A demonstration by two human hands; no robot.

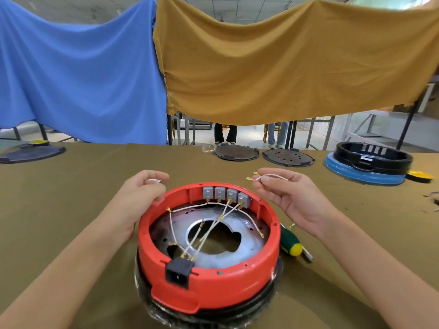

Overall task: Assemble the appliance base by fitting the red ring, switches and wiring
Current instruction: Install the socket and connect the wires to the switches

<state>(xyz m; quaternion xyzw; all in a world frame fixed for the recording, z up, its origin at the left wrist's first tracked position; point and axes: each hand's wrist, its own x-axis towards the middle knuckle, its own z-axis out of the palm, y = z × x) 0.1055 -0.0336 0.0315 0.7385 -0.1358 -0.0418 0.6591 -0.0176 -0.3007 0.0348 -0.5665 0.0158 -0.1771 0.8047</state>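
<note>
a: holding a short white jumper wire [273, 177] in the right hand [294, 200], thumb and forefinger pinched on it near the middle, palm turned up. its brass terminals stick out past the fingertips toward the left, so either end can be steered onto a tab. why is the left hand [140, 200] parked where it is?

b: it rests against the outer wall of the red ring [209, 276], fingers loosely curled, judged as a brace so the ring does not turn while a terminal is pushed on. a small pale piece shows at its fingertips; whether the fingers pinch it cannot be told.

a: location of the work?

b: the ring sits on the black base [273, 302], directly below and between both sets of fingers. four grey switches [226, 195] line its far inner wall, just below the right fingertips and slightly left of them. white wires [213, 224] already run from the switches across the metal plate [251, 243] to the black power socket [178, 273] on the near rim.

a: clearance?

b: the ring is open-topped, so approach from above is free. judged tight spot: the switch tabs, crowded by crossing leads. the raised rim limits a low sideways entry.

a: obstacles outside the rim?

b: a green-handled screwdriver [289, 241] lies on the table [71, 186] under the right wrist, just beside the ring. spare black ring [373, 157] stands well apart, beyond the right fingers.
</note>
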